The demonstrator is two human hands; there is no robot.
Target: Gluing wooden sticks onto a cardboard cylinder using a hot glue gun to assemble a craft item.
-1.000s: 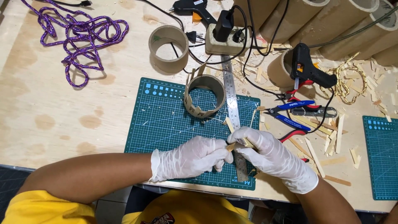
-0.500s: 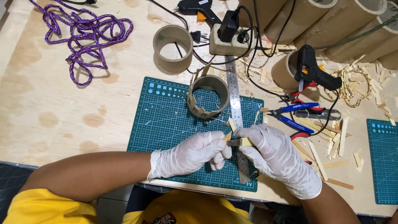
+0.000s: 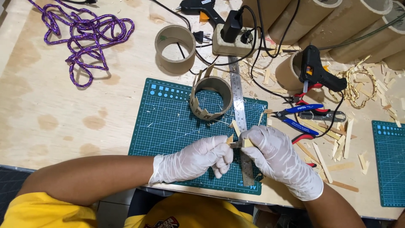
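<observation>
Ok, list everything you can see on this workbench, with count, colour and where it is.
cutting mat: one, green, centre; a second at the right edge
cardboard ring: one, brown, notched, on the mat
cardboard tube: one short, brown, behind the mat; longer ones top right
steel ruler: one, silver, on the mat's right side
rope: one, purple, top left
glue gun: one, black, right; another at top
power strip: one, beige, top centre
pliers: blue and red handled, right
wood strips: many, pale, scattered right
left hand: white glove, pinching a small wood piece
right hand: white glove, holding the same piece
</observation>
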